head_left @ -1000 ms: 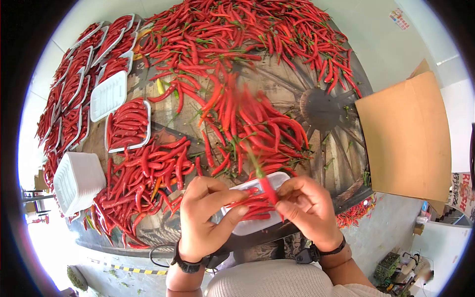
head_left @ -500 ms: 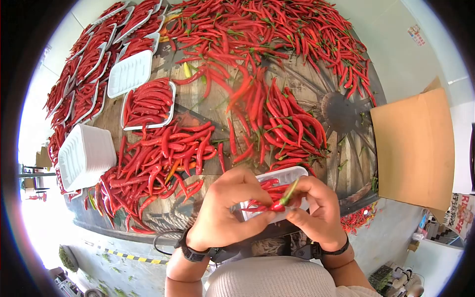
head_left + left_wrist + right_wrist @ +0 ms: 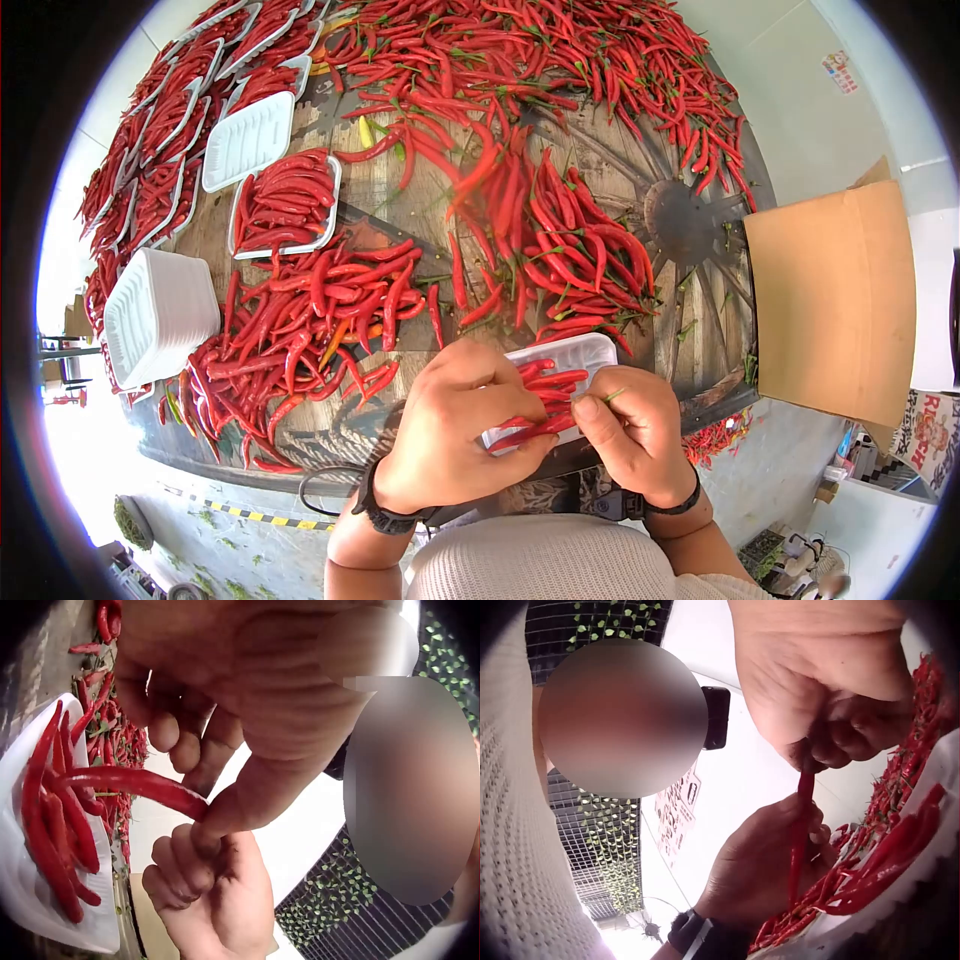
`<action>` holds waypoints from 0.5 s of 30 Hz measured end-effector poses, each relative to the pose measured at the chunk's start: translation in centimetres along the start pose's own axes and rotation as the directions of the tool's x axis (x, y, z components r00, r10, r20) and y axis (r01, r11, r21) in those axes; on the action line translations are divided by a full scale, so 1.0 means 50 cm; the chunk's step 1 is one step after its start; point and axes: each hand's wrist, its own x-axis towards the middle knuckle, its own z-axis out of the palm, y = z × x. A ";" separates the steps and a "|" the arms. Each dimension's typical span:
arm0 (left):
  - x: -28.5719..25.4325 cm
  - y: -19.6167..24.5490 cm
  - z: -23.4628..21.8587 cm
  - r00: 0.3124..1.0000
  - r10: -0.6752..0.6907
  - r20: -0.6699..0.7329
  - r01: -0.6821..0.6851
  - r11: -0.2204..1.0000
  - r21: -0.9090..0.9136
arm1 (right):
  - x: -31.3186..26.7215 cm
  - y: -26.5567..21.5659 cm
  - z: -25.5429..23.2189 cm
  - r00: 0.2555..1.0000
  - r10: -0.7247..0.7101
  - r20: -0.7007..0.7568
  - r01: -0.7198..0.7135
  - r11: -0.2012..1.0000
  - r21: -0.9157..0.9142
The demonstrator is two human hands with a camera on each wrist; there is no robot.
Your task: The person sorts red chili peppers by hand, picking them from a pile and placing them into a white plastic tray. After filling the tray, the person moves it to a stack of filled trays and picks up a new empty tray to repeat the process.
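Observation:
My left hand [image 3: 450,420] pinches a red chili pepper [image 3: 142,784] between thumb and fingers near its stem end. In the left wrist view, its tip points out over a white tray. My right hand [image 3: 635,440] sits right beside it, fingers curled, pinching the pepper's green stem [image 3: 614,394] end. Both hands are over the near edge of the white tray [image 3: 595,350], which holds several red chilies [image 3: 56,832]. In the right wrist view, the pepper hangs below the right hand's fingertips, in front of the left hand.
A loose pile of chilies [image 3: 310,310] lies left of the tray, near a stack of white trays [image 3: 155,320]. A filled tray [image 3: 285,205] and an unfilled one [image 3: 248,140] stand behind. More stemmed chilies [image 3: 590,250] cover the table's back; a cardboard box [image 3: 830,300] stands right.
Both hands have turned and lowered toward the tray; the pepper, earlier upright with its green stem up, now lies across between them. The head view shifted, moving the table's contents in frame.

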 end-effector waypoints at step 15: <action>0.003 0.008 -0.012 0.994 -0.020 0.109 0.031 0.995 -0.097 | -0.036 0.040 0.005 0.918 0.290 0.271 -0.395 0.603 0.693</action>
